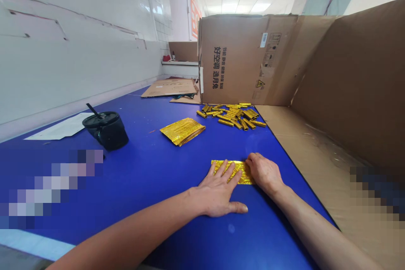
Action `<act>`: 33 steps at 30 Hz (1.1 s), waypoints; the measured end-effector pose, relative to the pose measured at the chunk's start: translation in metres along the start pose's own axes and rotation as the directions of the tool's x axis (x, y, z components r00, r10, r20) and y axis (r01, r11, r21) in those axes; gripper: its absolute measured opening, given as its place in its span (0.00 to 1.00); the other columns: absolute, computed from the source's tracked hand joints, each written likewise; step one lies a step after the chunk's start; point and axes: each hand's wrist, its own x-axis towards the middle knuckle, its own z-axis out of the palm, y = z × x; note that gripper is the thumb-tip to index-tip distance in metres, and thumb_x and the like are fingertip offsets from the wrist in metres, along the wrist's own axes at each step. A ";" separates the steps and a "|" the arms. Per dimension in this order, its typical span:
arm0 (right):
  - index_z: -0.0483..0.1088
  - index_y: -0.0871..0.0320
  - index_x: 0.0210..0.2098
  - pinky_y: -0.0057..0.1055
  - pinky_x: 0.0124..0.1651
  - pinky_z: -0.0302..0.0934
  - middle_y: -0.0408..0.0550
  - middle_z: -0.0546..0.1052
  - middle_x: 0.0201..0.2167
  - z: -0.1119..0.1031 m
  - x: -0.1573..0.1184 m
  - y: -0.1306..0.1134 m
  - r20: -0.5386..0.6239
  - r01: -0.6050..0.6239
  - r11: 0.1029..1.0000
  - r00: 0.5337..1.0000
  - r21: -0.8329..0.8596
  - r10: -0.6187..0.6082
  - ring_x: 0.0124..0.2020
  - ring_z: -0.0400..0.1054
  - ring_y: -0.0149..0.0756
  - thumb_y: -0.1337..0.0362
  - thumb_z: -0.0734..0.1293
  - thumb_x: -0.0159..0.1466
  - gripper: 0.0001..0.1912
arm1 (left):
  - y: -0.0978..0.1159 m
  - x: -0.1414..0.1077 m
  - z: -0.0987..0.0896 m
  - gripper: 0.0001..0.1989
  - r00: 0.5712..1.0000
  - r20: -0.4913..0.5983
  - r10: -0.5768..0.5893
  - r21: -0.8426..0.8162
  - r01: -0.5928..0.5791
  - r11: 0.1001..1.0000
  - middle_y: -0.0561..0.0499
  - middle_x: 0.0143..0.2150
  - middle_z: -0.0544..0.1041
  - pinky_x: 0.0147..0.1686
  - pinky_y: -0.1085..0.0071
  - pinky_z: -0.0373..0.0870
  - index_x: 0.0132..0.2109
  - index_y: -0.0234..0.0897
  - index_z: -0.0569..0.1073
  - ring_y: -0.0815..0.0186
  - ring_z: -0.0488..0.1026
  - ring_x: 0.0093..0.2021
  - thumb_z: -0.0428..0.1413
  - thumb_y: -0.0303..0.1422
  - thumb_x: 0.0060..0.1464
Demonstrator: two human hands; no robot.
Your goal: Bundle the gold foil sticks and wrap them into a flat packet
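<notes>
A shiny gold foil sheet (247,176) lies flat on the blue table. Across its left part my left hand (218,194) presses down, fingers spread and thumb out to the side. My right hand (265,173) has its fingers curled closed on the sheet's right end, whose edge they hide. Beyond my left hand rests a stack of gold foil sheets (182,130), slightly fanned. Farther back on the right is a loose pile of small rolled gold foil tubes (234,114).
A black lidded cup with a straw (110,133) stands at the left beside a white paper (65,127). Large cardboard panels (243,63) wall the back and right. Flat cardboard (169,87) lies at the far end. The blue tabletop (152,168) spreads between them.
</notes>
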 end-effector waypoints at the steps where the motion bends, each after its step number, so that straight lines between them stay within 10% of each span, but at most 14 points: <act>1: 0.68 0.56 0.38 0.33 0.38 0.57 0.51 0.73 0.38 -0.002 -0.002 -0.001 -0.046 0.003 1.000 0.999 -0.001 -0.003 0.40 0.67 0.40 0.64 0.53 0.62 0.14 | -0.001 0.001 0.000 0.44 1.000 -0.001 -0.003 0.002 0.003 1.000 0.39 0.64 0.36 0.55 0.45 0.30 0.63 0.36 0.40 0.49 0.28 0.62 0.36 0.60 0.47; 4: 0.64 0.60 0.51 0.41 0.54 0.49 0.57 0.64 0.54 -0.004 -0.014 -0.013 -0.139 0.178 0.978 0.977 0.108 -0.162 0.55 0.55 0.48 0.58 0.54 0.62 0.21 | 0.000 0.002 -0.001 0.43 1.000 -0.002 0.010 -0.006 -0.010 1.000 0.40 0.64 0.36 0.55 0.45 0.32 0.63 0.37 0.40 0.48 0.28 0.62 0.38 0.59 0.47; 8: 0.42 0.62 0.62 0.45 0.60 0.37 0.53 0.43 0.63 -0.002 -0.033 -0.035 0.074 0.439 0.815 0.863 0.378 -0.499 0.63 0.34 0.44 0.48 0.52 0.61 0.36 | 0.002 0.003 -0.001 0.42 0.999 -0.029 0.046 0.001 -0.046 0.999 0.43 0.65 0.33 0.55 0.44 0.31 0.63 0.40 0.36 0.46 0.30 0.62 0.43 0.55 0.49; 26: 0.45 0.64 0.61 0.50 0.60 0.33 0.58 0.43 0.62 0.011 -0.025 -0.009 0.202 0.315 0.940 0.920 0.131 -0.336 0.62 0.32 0.44 0.43 0.48 0.59 0.39 | -0.024 -0.020 -0.013 0.46 0.995 0.024 -0.098 0.036 0.097 0.995 0.37 0.64 0.33 0.57 0.49 0.31 0.63 0.27 0.39 0.54 0.30 0.63 0.38 0.58 0.48; 30: 0.44 0.65 0.61 0.50 0.59 0.33 0.58 0.43 0.62 0.007 -0.023 -0.011 0.220 0.310 0.942 0.917 0.131 -0.332 0.62 0.33 0.45 0.48 0.50 0.60 0.36 | -0.010 -0.008 -0.036 0.49 0.972 0.168 -0.163 0.005 0.164 0.986 0.34 0.63 0.38 0.56 0.47 0.33 0.62 0.23 0.42 0.50 0.34 0.63 0.38 0.60 0.45; 33: 0.43 0.62 0.61 0.52 0.59 0.32 0.55 0.44 0.62 0.005 -0.024 -0.011 0.256 0.328 0.934 0.899 0.141 -0.355 0.62 0.34 0.47 0.53 0.54 0.59 0.35 | 0.015 0.016 -0.040 0.49 0.995 0.012 -0.101 -0.041 0.102 0.994 0.37 0.64 0.36 0.58 0.52 0.33 0.62 0.24 0.40 0.54 0.31 0.63 0.36 0.60 0.46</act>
